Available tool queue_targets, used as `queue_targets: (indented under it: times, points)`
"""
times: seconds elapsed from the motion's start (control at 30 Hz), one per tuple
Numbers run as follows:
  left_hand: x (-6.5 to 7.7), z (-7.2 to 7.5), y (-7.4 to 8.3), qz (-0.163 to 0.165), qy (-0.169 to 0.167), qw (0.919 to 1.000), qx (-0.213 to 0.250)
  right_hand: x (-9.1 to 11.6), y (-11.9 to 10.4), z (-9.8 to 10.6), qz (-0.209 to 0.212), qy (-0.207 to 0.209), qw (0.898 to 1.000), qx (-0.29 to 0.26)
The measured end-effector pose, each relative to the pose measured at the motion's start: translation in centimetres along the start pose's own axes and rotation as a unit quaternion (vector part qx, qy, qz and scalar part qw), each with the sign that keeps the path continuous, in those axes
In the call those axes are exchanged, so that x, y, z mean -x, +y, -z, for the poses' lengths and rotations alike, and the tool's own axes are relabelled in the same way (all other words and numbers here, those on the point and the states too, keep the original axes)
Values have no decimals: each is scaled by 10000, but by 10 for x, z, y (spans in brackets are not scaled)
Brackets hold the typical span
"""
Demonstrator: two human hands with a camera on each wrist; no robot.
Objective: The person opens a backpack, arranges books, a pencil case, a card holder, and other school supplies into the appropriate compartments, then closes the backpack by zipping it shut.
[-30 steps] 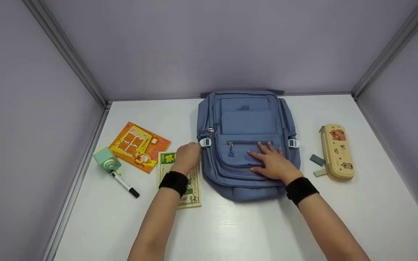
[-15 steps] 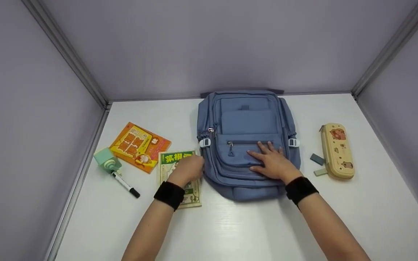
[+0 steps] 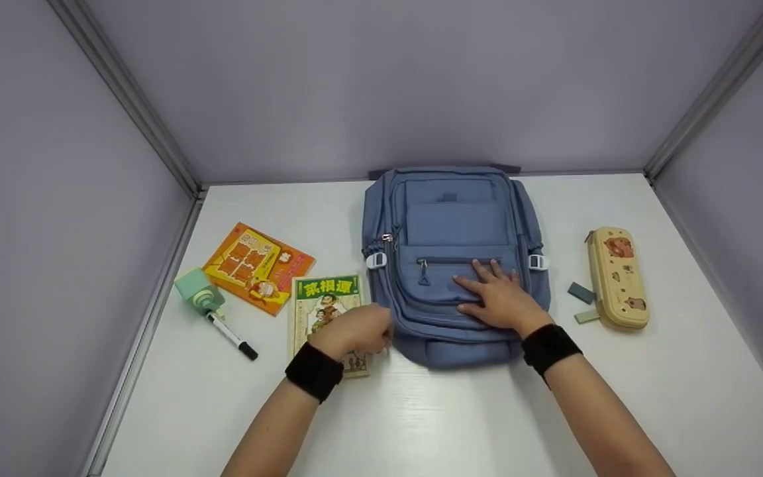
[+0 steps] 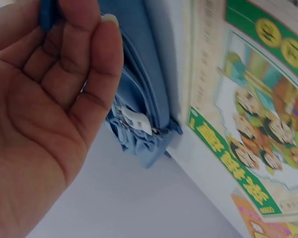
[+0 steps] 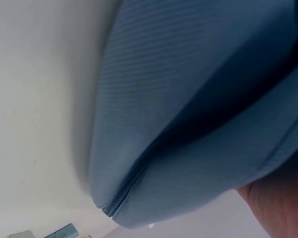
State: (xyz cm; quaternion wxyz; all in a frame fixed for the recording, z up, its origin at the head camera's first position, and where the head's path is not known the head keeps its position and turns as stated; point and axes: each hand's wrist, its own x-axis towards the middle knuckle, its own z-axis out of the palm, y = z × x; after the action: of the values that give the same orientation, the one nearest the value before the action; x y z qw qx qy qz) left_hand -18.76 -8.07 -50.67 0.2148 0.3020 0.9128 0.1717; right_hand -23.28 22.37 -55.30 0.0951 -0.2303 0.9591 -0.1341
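Observation:
A blue backpack (image 3: 457, 225) lies front side up on the white table. My left hand (image 3: 361, 329) is at its lower left edge, over a green-and-cream book (image 3: 328, 291). In the left wrist view its curled fingers pinch a dark blue zipper pull (image 4: 48, 14); the slider is out of sight. Spread flat, my right hand (image 3: 504, 301) presses on the backpack's front pocket below a short zipper (image 3: 461, 260). In the right wrist view a gap (image 5: 228, 104) shows along the bag's side, with zipper teeth (image 5: 126, 186) at its end.
Left of the book are an orange book (image 3: 259, 265), a mint-green bottle (image 3: 199, 291) and a black-capped marker (image 3: 232, 336). On the right lie a yellow pencil case (image 3: 618, 278), a dark eraser-like block (image 3: 581, 292) and a pale one (image 3: 587, 317). Grey walls surround the table.
My left hand has moved from beside the left white buckle down along the bag's edge to its lower left corner, uncovering the book's title. My right hand has stayed put.

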Motion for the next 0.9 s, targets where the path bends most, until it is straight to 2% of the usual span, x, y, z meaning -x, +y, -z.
queue_targets:
  times: [0.13, 0.43, 0.6, 0.73, 0.9]
  points:
    - [-2, -6, 10, -414, 93, 9990, 107, 0, -1, 0, -5, 41, 10000, 29]
    - [-12, -22, 28, -1084, 652, 9920, 46, -1, -2, 1, -45, 39, 9999, 94]
    - [-17, -26, 38, -1233, 816, 9888, -191, -1, -1, 0, -8, 73, 10000, 67]
    - [-19, -29, 44, -1297, 861, 9876, -201, 0, -1, 1, 22, 93, 10000, 26]
    - [-19, -29, 44, -1346, 934, 9861, -275, 0, -2, 1, 0, 42, 10000, 60]
